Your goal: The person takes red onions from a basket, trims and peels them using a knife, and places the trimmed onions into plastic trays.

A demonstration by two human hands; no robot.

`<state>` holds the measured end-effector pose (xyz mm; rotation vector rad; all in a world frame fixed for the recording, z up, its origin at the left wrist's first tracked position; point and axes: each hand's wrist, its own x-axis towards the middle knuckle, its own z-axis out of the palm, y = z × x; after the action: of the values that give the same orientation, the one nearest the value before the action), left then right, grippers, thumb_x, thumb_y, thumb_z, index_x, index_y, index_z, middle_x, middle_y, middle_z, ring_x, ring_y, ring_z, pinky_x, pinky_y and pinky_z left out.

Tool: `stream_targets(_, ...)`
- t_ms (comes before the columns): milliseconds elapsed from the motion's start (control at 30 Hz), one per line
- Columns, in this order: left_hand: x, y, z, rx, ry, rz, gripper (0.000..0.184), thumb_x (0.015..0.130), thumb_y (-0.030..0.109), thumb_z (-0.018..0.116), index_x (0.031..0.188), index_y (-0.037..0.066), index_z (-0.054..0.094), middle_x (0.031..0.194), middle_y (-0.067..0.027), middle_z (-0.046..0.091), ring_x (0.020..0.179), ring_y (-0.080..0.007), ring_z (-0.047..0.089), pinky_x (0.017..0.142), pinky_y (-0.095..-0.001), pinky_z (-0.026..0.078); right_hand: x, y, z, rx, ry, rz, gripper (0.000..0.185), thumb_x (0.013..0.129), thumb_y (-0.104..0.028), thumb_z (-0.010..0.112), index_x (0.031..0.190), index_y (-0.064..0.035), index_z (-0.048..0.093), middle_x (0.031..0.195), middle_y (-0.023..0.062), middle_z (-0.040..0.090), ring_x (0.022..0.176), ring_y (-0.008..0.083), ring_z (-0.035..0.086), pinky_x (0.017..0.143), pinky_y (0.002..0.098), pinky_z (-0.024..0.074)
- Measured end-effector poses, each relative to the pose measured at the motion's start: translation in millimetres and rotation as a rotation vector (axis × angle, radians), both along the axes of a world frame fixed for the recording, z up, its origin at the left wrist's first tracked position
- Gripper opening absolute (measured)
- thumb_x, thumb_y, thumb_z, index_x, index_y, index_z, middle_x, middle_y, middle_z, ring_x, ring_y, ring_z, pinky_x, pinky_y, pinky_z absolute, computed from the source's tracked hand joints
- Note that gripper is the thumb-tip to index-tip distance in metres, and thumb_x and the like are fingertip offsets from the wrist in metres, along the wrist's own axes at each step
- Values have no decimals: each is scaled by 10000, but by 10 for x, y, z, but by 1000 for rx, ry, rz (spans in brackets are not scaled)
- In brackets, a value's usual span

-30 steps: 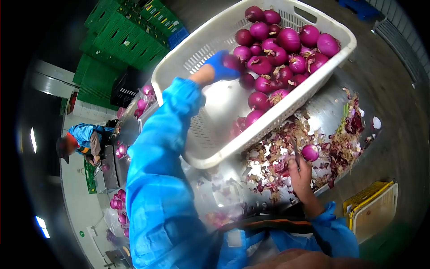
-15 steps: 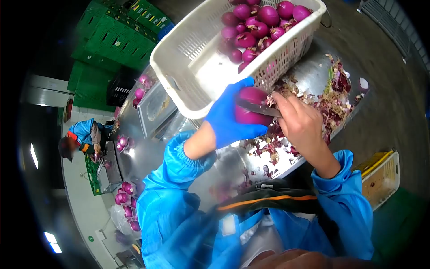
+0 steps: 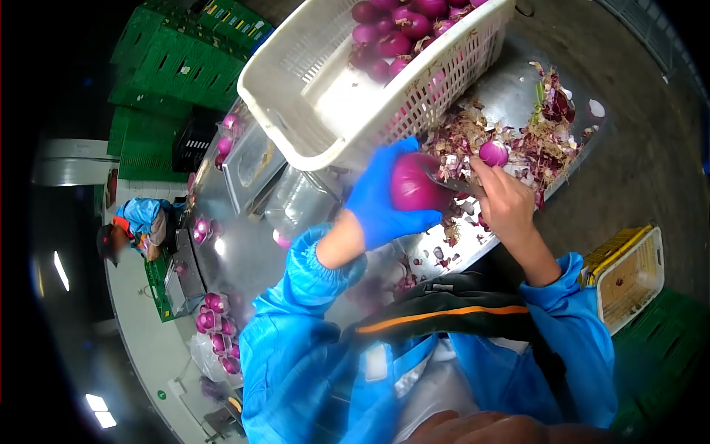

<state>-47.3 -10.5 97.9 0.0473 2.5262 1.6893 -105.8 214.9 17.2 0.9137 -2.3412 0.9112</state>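
My left hand (image 3: 381, 200), in a blue glove, is closed around a large red onion (image 3: 418, 183) with its fingers behind and thumb below. In my bare right hand (image 3: 508, 201) is a knife (image 3: 460, 186), its blade resting against the right side of that onion. Part of the handle is hidden in my fist. Just beyond my right hand a smaller purple onion piece (image 3: 493, 153) lies among onion skins and root trimmings (image 3: 543, 144) on the metal table.
A white plastic basket (image 3: 296, 152) with several red onions (image 3: 392, 44) stands beyond my left hand. Clear plastic containers (image 3: 296, 203) lie to the left. A co-worker in blue (image 3: 137, 218) is at the far left, near stacked green crates (image 3: 170, 66). A yellow-and-white crate (image 3: 632, 277) sits lower right.
The view has shifted, so the basket sits higher and further left. The knife blade has moved from across the onion's face to its right edge. The smaller purple piece now shows on the trimmings.
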Motion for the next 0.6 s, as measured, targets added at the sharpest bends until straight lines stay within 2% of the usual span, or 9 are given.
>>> stream_targets(100, 44, 19, -57, -18, 41, 27, 973, 619, 247, 904, 1401, 6, 378, 1270, -136, 566, 1184, -242, 546, 1006, -369, 454, 41, -15, -123, -62, 5, 5, 510, 663, -40, 745, 1162, -61, 645, 768, 66, 580, 661, 229, 599, 566, 337, 478)
stream_targets(200, 56, 51, -38, -41, 38, 36, 932, 656, 144, 886, 1432, 46, 378, 1338, -98, 527, 1209, -194, 523, 1024, -364, 439, 47, -96, -128, -39, -14, 13, 549, 621, -7, 723, 1162, -67, 649, 788, 67, 587, 679, 230, 606, 574, 335, 488)
stream_targets(267, 85, 60, -99, -164, 56, -7, 931, 659, 147, 886, 1430, 44, 375, 1335, -103, 528, 1213, -195, 523, 1024, -364, 440, 71, -129, -104, 0, -42, 18, 578, 608, 3, 713, 1177, -73, 644, 800, 70, 588, 672, 232, 609, 578, 344, 496)
stream_targets(300, 87, 44, -128, -228, 70, -23, 930, 661, 148, 886, 1430, 44, 373, 1334, -105, 529, 1215, -195, 523, 1024, -363, 441, 63, -119, -126, 9, -42, 0, 588, 608, 4, 711, 1186, -73, 638, 802, 71, 590, 673, 232, 612, 584, 347, 500)
stream_targets(367, 90, -39, -242, -187, 71, 50, 926, 661, 156, 886, 1426, 41, 377, 1332, -107, 531, 1213, -200, 528, 1023, -362, 442, 76, -40, -244, 28, -43, -37, 607, 608, 7, 708, 1205, -73, 627, 807, 72, 595, 674, 232, 618, 594, 355, 506)
stream_targets(400, 83, -62, -279, -164, 71, 84, 924, 662, 159, 886, 1425, 40, 380, 1331, -108, 531, 1212, -202, 530, 1022, -362, 442, 91, -11, -314, 13, -66, -44, 591, 649, -6, 707, 1229, -68, 609, 808, 81, 597, 686, 259, 626, 623, 358, 518)
stream_targets(500, 79, -51, -281, -76, -26, 99, 911, 666, 172, 887, 1419, 42, 391, 1331, -115, 530, 1218, -211, 531, 1024, -359, 441, 87, -55, -269, -125, -205, 24, 492, 752, -70, 723, 1228, -48, 601, 846, 84, 620, 718, 235, 647, 639, 325, 520)
stream_targets(600, 63, 7, -297, -68, 23, 84, 909, 664, 186, 888, 1414, 37, 397, 1313, -114, 539, 1213, -210, 531, 1011, -358, 449, 112, -149, 29, -434, -747, 159, 417, 850, -180, 724, 1217, -32, 593, 904, 82, 644, 766, 173, 648, 660, 305, 510)
